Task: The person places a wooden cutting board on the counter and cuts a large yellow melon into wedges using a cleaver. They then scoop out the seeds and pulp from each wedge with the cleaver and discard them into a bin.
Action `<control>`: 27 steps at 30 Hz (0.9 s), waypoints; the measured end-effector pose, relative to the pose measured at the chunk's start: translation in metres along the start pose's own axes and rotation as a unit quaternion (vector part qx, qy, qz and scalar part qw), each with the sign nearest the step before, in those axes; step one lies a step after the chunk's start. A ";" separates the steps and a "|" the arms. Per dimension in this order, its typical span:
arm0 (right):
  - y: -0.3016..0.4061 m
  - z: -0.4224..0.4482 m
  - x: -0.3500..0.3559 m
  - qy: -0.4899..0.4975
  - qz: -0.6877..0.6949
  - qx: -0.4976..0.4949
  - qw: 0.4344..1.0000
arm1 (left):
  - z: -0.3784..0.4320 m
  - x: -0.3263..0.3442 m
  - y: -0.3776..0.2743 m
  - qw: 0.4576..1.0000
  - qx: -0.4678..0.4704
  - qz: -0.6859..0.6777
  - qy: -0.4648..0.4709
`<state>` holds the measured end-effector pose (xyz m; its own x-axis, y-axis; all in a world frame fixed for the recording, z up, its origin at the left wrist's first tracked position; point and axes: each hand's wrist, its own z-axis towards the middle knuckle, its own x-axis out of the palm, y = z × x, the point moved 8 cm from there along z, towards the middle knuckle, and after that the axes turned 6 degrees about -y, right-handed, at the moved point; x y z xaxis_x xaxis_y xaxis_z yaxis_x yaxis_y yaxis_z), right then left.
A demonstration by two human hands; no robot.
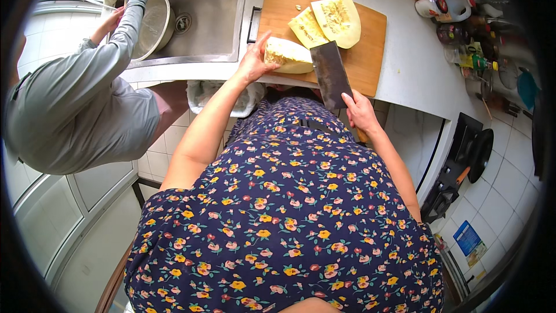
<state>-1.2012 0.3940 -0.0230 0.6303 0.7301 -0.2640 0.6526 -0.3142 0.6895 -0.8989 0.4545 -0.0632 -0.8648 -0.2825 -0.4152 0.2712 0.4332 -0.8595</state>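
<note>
My right hand (361,112) grips a dark-bladed cleaver (331,76) by its wooden handle. The blade's far end reaches over the wooden cutting board (371,52), close to the cut pieces. My left hand (256,63) steadies a pale squash piece (289,55) at the board's near left, fingers and thumb around its end. Farther back lie two more squash pieces, a large one (336,19) and a narrower one (306,27), with seeds and stringy pulp showing on their cut faces. The two touch each other. A few loose bits (298,7) lie near the board's far left.
Left of the board is a steel sink (208,21) holding a large basin (152,26). Another person (82,95) in grey works there. A lined bin (226,98) stands below the counter edge. Bottles (456,8) crowd the right wall, near a gas stove (447,178) with a pan.
</note>
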 end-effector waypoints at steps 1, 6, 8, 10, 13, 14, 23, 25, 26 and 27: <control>0.001 -0.001 0.000 -0.005 -0.001 0.005 1.000 | 0.000 0.003 0.000 1.000 -0.007 -0.021 0.014; -0.013 0.008 0.006 -0.002 0.041 0.018 0.999 | 0.001 0.009 -0.019 0.999 -0.038 0.008 0.030; -0.019 0.013 0.007 0.000 0.054 0.024 0.998 | 0.006 0.013 -0.015 0.998 -0.036 0.036 0.035; -0.026 0.018 0.006 0.005 0.075 0.038 0.996 | 0.009 0.017 -0.016 0.998 -0.043 0.018 0.038; -0.019 0.026 0.007 0.029 0.069 0.013 0.997 | 0.011 0.022 -0.021 0.999 -0.034 -0.006 0.034; -0.016 0.029 0.009 0.030 0.084 0.012 0.996 | 0.011 0.023 -0.021 0.999 -0.027 -0.014 0.030; -0.008 0.066 0.036 0.085 0.116 0.036 0.989 | 0.015 0.021 -0.020 0.998 -0.058 0.033 0.017; -0.010 0.065 0.034 0.091 0.083 0.021 0.992 | 0.021 0.020 -0.010 0.998 -0.063 0.025 0.015; -0.012 0.061 0.035 0.102 0.074 0.025 0.992 | 0.024 0.019 0.001 0.998 -0.061 0.014 0.013; -0.016 0.055 0.034 0.112 0.063 0.030 0.991 | 0.026 0.020 0.014 0.998 -0.059 0.000 0.012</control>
<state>-1.1670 0.3908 -0.0800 0.6036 0.7971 -0.0176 0.6029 -0.4419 0.6643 -0.9017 0.4328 -0.0912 -0.8746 -0.2629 -0.4073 0.2210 0.5315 -0.8177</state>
